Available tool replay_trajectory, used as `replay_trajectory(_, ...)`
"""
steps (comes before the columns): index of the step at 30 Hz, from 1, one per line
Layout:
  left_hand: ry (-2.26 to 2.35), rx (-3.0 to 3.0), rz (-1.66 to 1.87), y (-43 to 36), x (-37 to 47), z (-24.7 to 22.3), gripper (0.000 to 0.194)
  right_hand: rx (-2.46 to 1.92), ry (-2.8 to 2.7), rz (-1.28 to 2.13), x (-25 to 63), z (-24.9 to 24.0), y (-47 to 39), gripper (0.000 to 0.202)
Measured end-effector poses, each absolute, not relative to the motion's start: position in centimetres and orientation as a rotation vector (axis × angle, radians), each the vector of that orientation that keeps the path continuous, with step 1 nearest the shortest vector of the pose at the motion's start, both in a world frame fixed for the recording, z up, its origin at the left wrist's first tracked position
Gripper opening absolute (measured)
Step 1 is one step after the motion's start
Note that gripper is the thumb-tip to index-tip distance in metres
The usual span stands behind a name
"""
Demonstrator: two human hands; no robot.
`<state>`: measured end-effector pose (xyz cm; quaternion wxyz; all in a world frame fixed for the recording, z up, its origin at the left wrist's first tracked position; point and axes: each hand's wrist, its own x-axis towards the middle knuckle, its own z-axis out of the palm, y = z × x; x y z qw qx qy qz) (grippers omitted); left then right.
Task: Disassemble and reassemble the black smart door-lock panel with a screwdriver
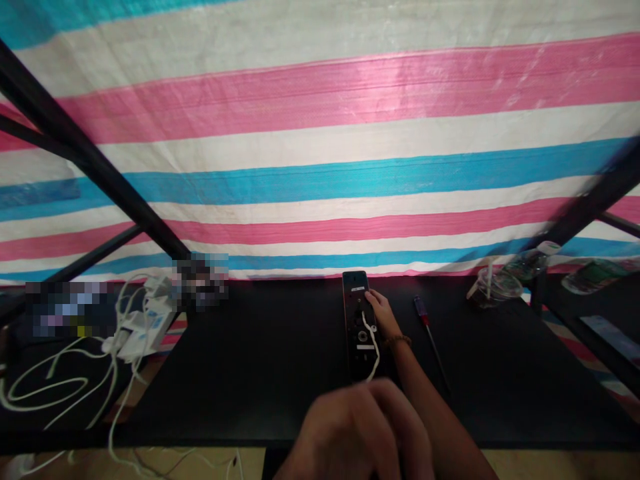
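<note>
A long black device panel lies on the black table, its length pointing away from me. It carries pale labels, a round part and a white cable running towards me. My right hand grips the panel's right edge near the far end, thumb on top. Close to the camera, my left hand is blurred, with its fingers curled. The cable passes out of sight behind it, and whatever those fingers hold, if anything, is hidden. To the right of my right forearm rests a screwdriver with a dark reddish-purple handle.
White cables and a power strip spread across the left side. Clear plastic containers stand at the back right, and a phone-like slab lies farther right. Dark frame bars slant up at both sides before a striped sheet.
</note>
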<state>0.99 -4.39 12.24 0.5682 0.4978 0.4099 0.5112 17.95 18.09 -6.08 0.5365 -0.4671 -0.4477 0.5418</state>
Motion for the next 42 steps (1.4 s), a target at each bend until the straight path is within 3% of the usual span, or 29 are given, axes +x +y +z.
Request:
replay_trajectory(2,1.046,1.238,1.213,-1.4,1.6,10.3,0.047,-1.085,-1.069,1.315,17.9,-6.0,17.8,0.045)
replay_trajectory(4,1.389,1.242,1.343,0.6,2.2,6.9,0.039,-1.071,-1.060,1.317,17.9,-5.8,17.6,0.043)
replay_trajectory(6,1.571,1.150,1.318,1.0,2.9,2.7,0.049,-1.068,-1.045,1.307,17.8,-5.7,17.5,0.042)
replay_trajectory(11,1.384,0.937,1.166,-2.0,4.8,-4.1,0.069,-1.051,-1.022,1.280,17.6,-4.9,17.1,0.045)
replay_trajectory(21,1.240,0.912,1.170,-2.1,4.6,-4.7,0.074,-1.081,-0.980,1.206,17.2,-4.2,16.4,0.054)
replay_trajectory(26,1.287,1.025,1.197,-1.3,4.6,-5.6,0.070,-1.112,-1.244,1.153,17.8,-3.6,15.9,0.061)
replay_trajectory(32,1.300,1.193,1.286,-0.9,5.1,-6.4,0.066,-1.192,-1.570,0.747,17.6,-4.3,8.5,0.076)
replay_trajectory(42,1.198,1.151,1.330,-0.9,4.5,-6.3,0.067,-1.263,-1.452,0.709,16.8,-6.9,2.1,0.055)
